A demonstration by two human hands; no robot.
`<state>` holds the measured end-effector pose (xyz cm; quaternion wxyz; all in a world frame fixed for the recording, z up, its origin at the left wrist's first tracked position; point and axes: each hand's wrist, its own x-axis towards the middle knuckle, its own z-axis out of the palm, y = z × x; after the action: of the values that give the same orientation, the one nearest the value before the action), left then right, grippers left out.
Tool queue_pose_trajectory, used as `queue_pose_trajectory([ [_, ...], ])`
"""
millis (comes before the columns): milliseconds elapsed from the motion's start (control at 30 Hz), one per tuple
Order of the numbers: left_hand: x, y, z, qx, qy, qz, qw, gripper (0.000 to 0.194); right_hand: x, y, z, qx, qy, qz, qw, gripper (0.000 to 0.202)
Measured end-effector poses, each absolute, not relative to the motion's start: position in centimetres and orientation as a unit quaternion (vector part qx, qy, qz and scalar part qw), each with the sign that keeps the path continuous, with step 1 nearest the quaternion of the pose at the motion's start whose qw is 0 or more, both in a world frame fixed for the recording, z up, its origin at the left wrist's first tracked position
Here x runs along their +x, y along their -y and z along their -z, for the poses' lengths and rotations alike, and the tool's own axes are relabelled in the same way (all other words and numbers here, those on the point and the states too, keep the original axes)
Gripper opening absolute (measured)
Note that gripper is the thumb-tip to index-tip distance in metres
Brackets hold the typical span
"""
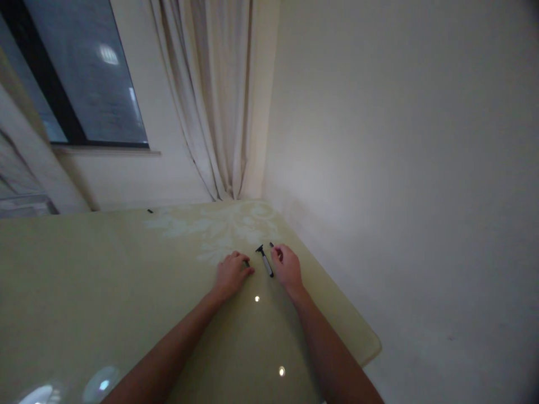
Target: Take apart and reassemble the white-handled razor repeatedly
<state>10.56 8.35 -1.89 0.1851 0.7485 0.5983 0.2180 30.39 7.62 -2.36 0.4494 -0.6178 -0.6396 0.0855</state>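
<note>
A razor (266, 262) with a grey and black handle lies on the glossy table between my hands, its dark head pointing away from me. To its left, my left hand (233, 274) rests low over the table, fingers closed around a small dark object (246, 263) that is mostly covered. On the other side of the razor, my right hand (287, 265) is pinched on a small dark piece (272, 244), whose tip sticks out past the fingers. Both held pieces are too small to name.
The pale green table (105, 280) has a leaf pattern towards its far corner. A wall (400, 168) runs along its right side. Curtains (214, 101) hang behind it, beside a window (84, 73). A small black item (150, 211) lies by the far edge.
</note>
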Motion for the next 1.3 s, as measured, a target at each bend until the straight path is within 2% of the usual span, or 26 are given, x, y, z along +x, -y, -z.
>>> queue_pose_trajectory([
  [200, -0.3, -6.8, 1.7, 0.743, -0.614, -0.213, 0.16, 0.035, 28.7, -7.2, 3.6, -0.603, 0.7, -0.091, 0.371, 0.024],
  [333, -8.1, -4.9, 3.1, 0.689, -0.679, -0.227, 0.112, 0.047, 29.0, -7.7, 3.8, -0.632, 0.703, -0.087, 0.313, 0.021],
  [433, -11.3, -3.5, 4.3, 0.665, -0.695, -0.247, 0.12, 0.049, 29.0, -8.4, 3.1, -0.649, 0.693, -0.105, 0.295, 0.024],
  [567, -12.4, -2.8, 4.7, 0.668, -0.686, -0.263, 0.12, 0.053, 25.8, -9.2, 1.7, -0.583, 0.73, -0.173, 0.312, 0.023],
  [700, -12.7, -3.4, 4.4, 0.686, -0.679, -0.243, 0.1, 0.047, 18.8, -8.9, 0.9, -0.498, 0.774, -0.232, 0.314, 0.024],
  [833, -13.5, -3.7, 4.7, 0.68, -0.678, -0.263, 0.09, 0.061, 11.9, -8.0, 1.1, -0.495, 0.797, -0.219, 0.269, 0.023],
  [933, -14.0, -3.5, 5.0, 0.687, -0.67, -0.27, 0.078, 0.054, 8.5, -7.3, 1.5, -0.498, 0.801, -0.206, 0.261, 0.024],
  [1000, -14.2, -3.4, 5.2, 0.694, -0.664, -0.266, 0.084, 0.048, 7.3, -6.9, 1.7, -0.506, 0.799, -0.203, 0.256, 0.025],
  [1300, -14.1, -3.5, 5.0, 0.693, -0.676, -0.232, 0.091, 0.05, 6.7, -6.4, 3.0, -0.507, 0.792, -0.216, 0.265, 0.023],
])
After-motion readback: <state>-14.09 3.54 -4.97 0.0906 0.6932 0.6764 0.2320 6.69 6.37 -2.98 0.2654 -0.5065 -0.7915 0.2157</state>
